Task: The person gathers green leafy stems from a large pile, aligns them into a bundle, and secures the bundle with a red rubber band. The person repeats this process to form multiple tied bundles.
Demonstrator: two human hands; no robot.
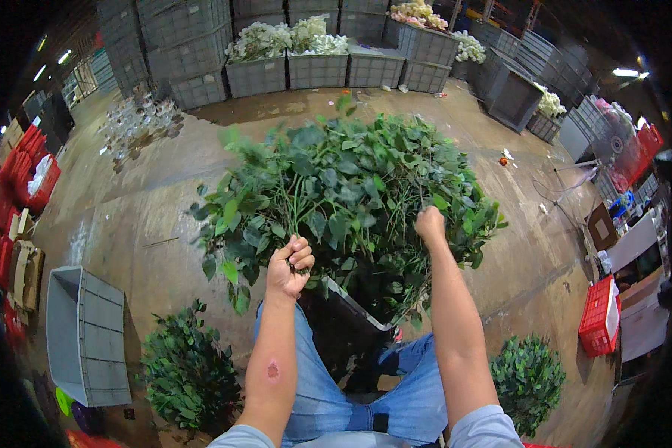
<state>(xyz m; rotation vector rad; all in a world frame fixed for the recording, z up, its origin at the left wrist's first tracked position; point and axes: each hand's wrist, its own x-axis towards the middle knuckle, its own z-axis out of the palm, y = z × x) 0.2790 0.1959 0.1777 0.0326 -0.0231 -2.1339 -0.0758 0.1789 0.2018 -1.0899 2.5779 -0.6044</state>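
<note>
A large heap of leafy green artificial foliage (347, 185) lies before me, its lower part resting over a dark container with a pale rim (358, 307) between my knees. At the heap's left front, my left hand (294, 266) is closed around a bunch of thin green stems (297, 201). Farther right, my right hand (430, 225) is closed in a fist at the foliage, on what looks like a thin stem. The leaves above my left hand are blurred. What lies deeper in the heap is hidden.
Leafy bundles stand at lower left (187, 369) and lower right (527, 372). A grey crate (103, 341) lies at left, a red crate (593, 316) at right. Grey crates with white flowers (318, 71) line the back. Clear plastic-like pieces (137, 126) lie back left.
</note>
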